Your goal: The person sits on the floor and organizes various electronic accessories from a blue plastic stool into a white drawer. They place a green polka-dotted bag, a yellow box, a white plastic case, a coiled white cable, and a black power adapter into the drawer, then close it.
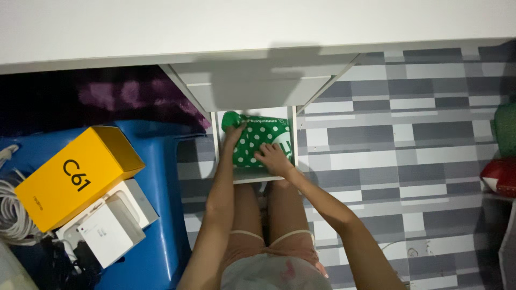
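Closes the fingers of the left hand (pixel 234 131) around the bunched upper-left corner of a green plastic bag with white polka dots (pixel 263 134), thumb side hidden, so cannot tell how tight the pinch is. Spreads the fingers of the right hand (pixel 273 158) flat and slightly apart on the bag's lower edge, pressing rather than clasping.

Lies just above the middle of the frame, inside a white open drawer (pixel 258 178), touching both side walls. Sits below a second, shallower white drawer (pixel 258 88) pulled out under a white desk top (pixel 215 27).

Looks like the middle of handling the bag inside the drawer: one end gripped, the other held down. Calls, for any lift, for a proper grasp on the right-hand side too, since soft plastic sags when held by one corner, and for clearing the drawer walls.

Runs its long axis across the drawer, tilted a little from upper left to lower right, with the gathered neck pointing to the upper left.

Farther out, at lower left: a yellow cardboard box (pixel 75 177) and white cardboard boxes (pixel 110 228) on a blue plastic stool (pixel 161 225), beside white coiled cables (pixel 11 212). At right, a grey patterned floor (pixel 403 134).
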